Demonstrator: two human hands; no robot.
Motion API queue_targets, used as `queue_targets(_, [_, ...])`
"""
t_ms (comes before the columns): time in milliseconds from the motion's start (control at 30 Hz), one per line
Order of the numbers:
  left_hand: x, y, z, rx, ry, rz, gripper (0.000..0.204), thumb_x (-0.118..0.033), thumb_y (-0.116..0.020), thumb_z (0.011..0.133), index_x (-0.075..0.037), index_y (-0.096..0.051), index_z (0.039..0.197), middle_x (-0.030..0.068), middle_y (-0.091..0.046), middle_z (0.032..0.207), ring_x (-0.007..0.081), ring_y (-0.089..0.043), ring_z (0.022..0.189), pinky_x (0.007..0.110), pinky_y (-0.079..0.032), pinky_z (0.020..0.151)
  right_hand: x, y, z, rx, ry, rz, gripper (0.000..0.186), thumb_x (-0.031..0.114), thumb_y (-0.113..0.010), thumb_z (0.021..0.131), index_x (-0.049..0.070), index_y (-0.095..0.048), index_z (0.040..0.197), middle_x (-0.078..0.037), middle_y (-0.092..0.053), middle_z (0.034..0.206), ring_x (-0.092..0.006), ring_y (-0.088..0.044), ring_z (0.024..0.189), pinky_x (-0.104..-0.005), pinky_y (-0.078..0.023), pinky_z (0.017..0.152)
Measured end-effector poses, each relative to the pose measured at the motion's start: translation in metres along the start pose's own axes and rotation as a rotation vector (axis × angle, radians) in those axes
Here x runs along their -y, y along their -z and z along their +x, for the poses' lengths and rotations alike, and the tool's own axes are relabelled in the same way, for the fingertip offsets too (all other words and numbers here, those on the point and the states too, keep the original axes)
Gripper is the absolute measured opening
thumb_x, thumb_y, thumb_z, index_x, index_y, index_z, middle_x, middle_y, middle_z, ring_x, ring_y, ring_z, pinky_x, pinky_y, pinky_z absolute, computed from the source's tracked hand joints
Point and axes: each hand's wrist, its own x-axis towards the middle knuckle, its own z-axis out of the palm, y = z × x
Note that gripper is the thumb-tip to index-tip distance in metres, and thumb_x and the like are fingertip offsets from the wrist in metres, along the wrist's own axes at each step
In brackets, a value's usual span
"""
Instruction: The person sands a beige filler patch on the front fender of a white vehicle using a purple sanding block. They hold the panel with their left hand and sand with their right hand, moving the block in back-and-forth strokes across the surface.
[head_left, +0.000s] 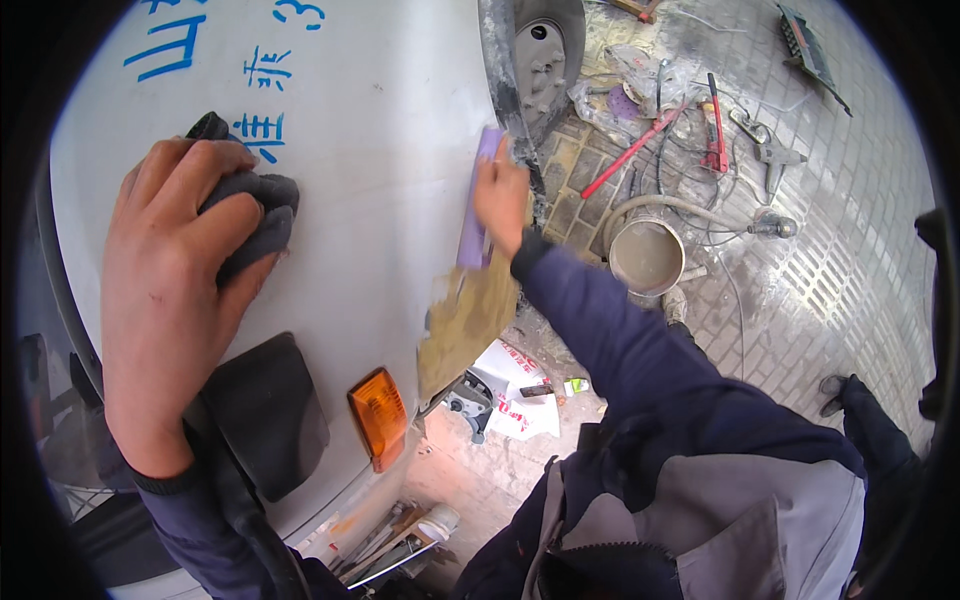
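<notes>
Left hand (165,290) raised, wrist bent, back of hand to the camera, grip closed on a bunched grey rag (250,215) pressed against a white vehicle panel (380,120). Right arm stretched forward in a dark blue sleeve (610,330), right hand (502,195) with grip closed on a purple sanding block (478,200), held upright against the panel's edge. Just below that grip, a tan filler patch (465,320); lower still, an orange indicator lamp (378,415). Right of that grip, on paving, a round bucket (647,255).

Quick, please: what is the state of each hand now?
Left hand: closed on a dark grey cloth.
Right hand: closed on a purple sanding block.
</notes>
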Motion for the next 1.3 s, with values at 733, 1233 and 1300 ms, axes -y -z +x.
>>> queue_targets(733, [0.004,-0.001,-0.001,0.021,0.001,-0.033,0.027,-0.003,-0.094,0.075,-0.001,-0.073,0.093,0.0144,-0.07,0.134,0.0393,-0.062,0.133,0.049,-0.053,0.112,-0.009,-0.002,0.007,-0.007,-0.183,0.067,0.057,0.024,-0.059,0.112,-0.006,-0.055,0.159,-0.028,-0.073,0.083,-0.0387,-0.072,0.078,-0.0476,-0.057,0.077])
queue_targets(1233, [0.005,-0.002,-0.002,0.09,0.021,0.006,0.026,0.001,-0.092,0.077,-0.004,-0.075,0.097,0.0147,-0.071,0.138,0.0418,-0.061,0.137,0.051,-0.055,0.114,-0.044,-0.007,0.025,-0.049,0.043,-0.045,0.051,0.023,-0.057,0.113,-0.009,-0.058,0.153,-0.028,-0.068,0.083,-0.0376,-0.068,0.075,-0.0482,-0.052,0.072])
queue_targets(1300, [0.004,0.0,-0.002,0.11,0.026,0.011,0.027,0.002,-0.091,0.077,-0.004,-0.075,0.098,0.0144,-0.071,0.138,0.0421,-0.061,0.138,0.051,-0.055,0.114,-0.044,-0.008,0.027,-0.112,0.04,-0.024,0.053,0.026,-0.057,0.113,-0.004,-0.058,0.157,-0.031,-0.069,0.099,-0.0469,-0.064,0.096,-0.0513,-0.051,0.091])
